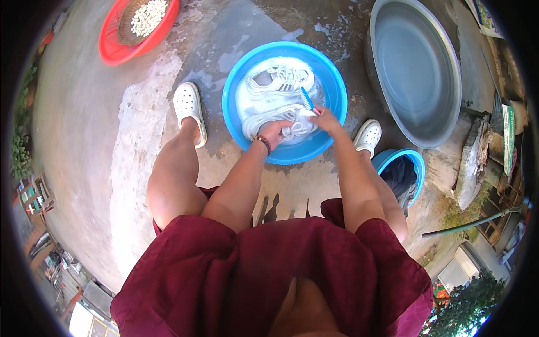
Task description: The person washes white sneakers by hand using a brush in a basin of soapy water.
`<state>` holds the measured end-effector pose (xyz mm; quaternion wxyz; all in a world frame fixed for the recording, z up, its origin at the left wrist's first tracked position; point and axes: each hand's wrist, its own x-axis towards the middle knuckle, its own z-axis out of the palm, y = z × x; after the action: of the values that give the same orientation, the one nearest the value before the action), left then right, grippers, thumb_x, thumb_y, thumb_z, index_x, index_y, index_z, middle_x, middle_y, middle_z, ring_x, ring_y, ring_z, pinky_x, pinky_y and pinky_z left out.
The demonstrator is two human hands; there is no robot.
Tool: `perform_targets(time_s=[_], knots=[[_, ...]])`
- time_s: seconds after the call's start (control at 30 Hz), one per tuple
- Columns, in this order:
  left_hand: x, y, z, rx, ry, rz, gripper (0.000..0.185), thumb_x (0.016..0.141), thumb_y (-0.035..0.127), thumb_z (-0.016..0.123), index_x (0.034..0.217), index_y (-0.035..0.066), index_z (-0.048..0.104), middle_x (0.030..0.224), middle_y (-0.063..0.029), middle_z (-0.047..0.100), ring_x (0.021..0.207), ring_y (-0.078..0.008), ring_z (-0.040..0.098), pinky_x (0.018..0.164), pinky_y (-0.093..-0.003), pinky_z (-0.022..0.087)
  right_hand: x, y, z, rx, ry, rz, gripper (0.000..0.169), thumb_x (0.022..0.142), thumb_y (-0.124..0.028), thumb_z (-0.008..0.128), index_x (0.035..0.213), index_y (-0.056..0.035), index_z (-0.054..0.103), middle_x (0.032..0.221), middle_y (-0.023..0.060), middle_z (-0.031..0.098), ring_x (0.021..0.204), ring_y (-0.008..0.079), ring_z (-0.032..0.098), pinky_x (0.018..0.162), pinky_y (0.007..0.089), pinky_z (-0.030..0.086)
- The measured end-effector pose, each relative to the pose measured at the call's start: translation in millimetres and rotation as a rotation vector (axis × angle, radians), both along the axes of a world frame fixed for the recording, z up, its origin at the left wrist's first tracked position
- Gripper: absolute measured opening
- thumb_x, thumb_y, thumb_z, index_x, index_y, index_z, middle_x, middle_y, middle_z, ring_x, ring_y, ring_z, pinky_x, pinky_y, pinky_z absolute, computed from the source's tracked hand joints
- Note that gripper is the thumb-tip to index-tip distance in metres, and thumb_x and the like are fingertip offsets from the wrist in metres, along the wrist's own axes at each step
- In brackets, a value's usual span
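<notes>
A round blue plastic basin with soapy water stands on the ground between my feet. Two white sneakers lie in the suds. The far sneaker rests on its own, its dark side stripes showing. My left hand grips the near sneaker, the fingers partly hidden at its opening. In my right hand is a blue scrubbing brush with pale bristles, pointing up and away from me. That hand is at the near sneaker's right end; whether it touches the shoe is unclear.
A large grey metal tub stands at the right. Nearer is a blue bucket holding dark cloth, beside a stone block. A red plastic basket holds a woven basket of pale pieces. A green hose lies lower right.
</notes>
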<state>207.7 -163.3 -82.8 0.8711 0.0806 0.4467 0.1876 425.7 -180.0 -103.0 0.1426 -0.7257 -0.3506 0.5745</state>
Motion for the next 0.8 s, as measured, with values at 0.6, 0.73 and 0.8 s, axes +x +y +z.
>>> perform_targets(time_s=[0.6,0.73,0.8], knots=[[21.3,21.1,-103.4,-0.407,-0.220,0.504,0.027,0.089,0.015,0.050,0.111,-0.001,0.052,0.104,-0.0132,0.061,0.094,-0.0262,0.061,0.085,-0.0368,0.048,-48.4,-5.8,-52.6,0.079,-0.580,0.092,0.044,0.092,-0.028,0.038,0.133,-0.0132,0.037,0.096,0.0249,0.061,0.090,0.0430,0.057,0.081,0.0483,0.043],[29.2,25.2,-86.4,-0.399,-0.250,0.351,0.024,0.090,0.017,0.050,0.107,0.000,0.053,0.098,-0.0113,0.062,0.090,-0.0248,0.061,0.082,-0.0364,0.049,-44.9,19.9,-71.6,0.201,-0.487,0.136,0.040,0.091,-0.025,0.039,0.127,-0.0090,0.045,0.098,0.0255,0.060,0.093,0.0438,0.056,0.083,0.0460,0.043],[33.9,9.0,-133.4,-0.413,-0.146,0.321,0.018,0.091,0.018,0.049,0.099,0.003,0.056,0.091,-0.0086,0.063,0.081,-0.0233,0.061,0.076,-0.0371,0.049,-55.0,0.4,-79.3,0.528,-0.521,0.136,0.040,0.091,-0.026,0.041,0.127,-0.0093,0.047,0.098,0.0245,0.061,0.095,0.0425,0.056,0.085,0.0436,0.043]])
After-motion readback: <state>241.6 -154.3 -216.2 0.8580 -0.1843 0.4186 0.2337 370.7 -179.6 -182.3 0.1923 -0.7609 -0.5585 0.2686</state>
